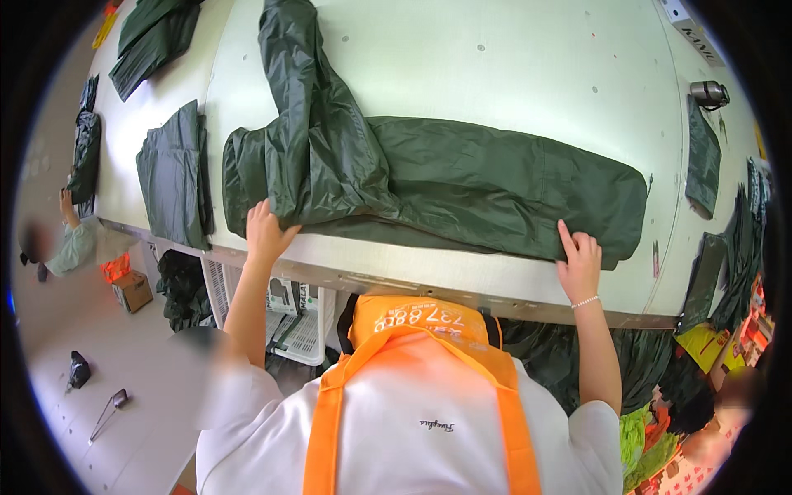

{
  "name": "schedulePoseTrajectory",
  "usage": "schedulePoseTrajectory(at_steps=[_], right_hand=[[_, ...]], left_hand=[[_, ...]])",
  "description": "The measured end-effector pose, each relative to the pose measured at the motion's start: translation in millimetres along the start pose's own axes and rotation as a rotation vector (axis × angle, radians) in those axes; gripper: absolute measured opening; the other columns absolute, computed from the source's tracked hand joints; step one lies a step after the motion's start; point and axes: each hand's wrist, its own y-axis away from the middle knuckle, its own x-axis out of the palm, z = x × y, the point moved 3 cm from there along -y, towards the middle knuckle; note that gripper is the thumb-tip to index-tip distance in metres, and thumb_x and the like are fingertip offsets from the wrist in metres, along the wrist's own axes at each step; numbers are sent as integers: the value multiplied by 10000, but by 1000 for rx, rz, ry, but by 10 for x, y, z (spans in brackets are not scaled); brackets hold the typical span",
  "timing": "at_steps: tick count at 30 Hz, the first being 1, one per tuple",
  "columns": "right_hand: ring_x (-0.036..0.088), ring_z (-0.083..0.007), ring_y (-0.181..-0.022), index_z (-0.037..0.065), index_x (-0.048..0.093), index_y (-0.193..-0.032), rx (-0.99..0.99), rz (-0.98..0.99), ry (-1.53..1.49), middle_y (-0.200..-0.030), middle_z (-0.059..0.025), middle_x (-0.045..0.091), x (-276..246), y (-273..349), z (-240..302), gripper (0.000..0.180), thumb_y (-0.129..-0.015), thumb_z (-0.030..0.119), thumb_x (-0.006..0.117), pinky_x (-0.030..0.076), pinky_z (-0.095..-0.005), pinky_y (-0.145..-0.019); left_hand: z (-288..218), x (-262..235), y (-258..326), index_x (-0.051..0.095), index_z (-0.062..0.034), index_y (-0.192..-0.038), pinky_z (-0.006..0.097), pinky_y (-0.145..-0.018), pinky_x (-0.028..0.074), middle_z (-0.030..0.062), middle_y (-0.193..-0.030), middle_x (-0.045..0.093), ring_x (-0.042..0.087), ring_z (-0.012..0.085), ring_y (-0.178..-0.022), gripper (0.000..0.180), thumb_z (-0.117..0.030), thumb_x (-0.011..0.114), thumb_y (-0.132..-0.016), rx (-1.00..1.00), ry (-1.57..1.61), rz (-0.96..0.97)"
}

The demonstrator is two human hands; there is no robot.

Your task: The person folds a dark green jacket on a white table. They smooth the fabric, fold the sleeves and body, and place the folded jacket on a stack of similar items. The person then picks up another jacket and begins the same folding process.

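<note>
Green garment [483,177], cropped at top, touches 2 hands [268,235] [581,257]; whether they grip I cannot tell.

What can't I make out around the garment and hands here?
All in the head view:
- Dark green garment: upper end cut off by the top edge; lower layers hidden by top folds.
- Left hand, right hand: fingers hide the cloth beneath.
- White basket: partly hidden by tabletop and left forearm.
</note>
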Motion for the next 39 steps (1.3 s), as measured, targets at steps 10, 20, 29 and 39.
schedulePoseTrajectory(at_steps=[10, 20, 29, 39], right_hand=[[570, -350, -761, 84, 690, -892, 372, 310, 47, -751, -159, 581, -96, -273, -302, 253, -885, 306, 569, 461, -447, -656], [562, -298, -1000, 85, 627, -1074, -500, -334, -129, -1033, -115, 620, -528, -4312, 2727, 245, -923, 219, 488, 471, -394, -837], [610, -315, -1017, 40, 623, -1051, -156, 413, 406, -1090, -192, 628, 221, -5485, 2474, 312, -790, 210, 596, 487, -407, -867], [569, -268, -910, -26, 649, -1003, 419, -259, -345, -1038, -179, 594, -2943, -1387, -274, 427, -772, 330, 698, 435, -421, -808]], left_hand=[[-327, 284, 375, 572, 76, -1034, 430, -840, 400, 216, -1034, 532, 481, 381, -969, 700, -463, 773, -635, 5, 166, 69], [-480, 176, 381, 552, 3, -1032, 417, -775, 384, 154, -947, 475, 466, 342, -892, 636, -443, 763, -631, -138, 360, 131], [-414, 150, 394, 543, 11, -1113, 392, -821, 386, 129, -963, 500, 483, 303, -928, 703, -481, 735, -648, -121, 441, 127], [-191, -193, 222, 595, -83, -827, 359, -755, 391, 39, -833, 580, 548, 239, -828, 283, -168, 729, -593, 87, 606, -112]])
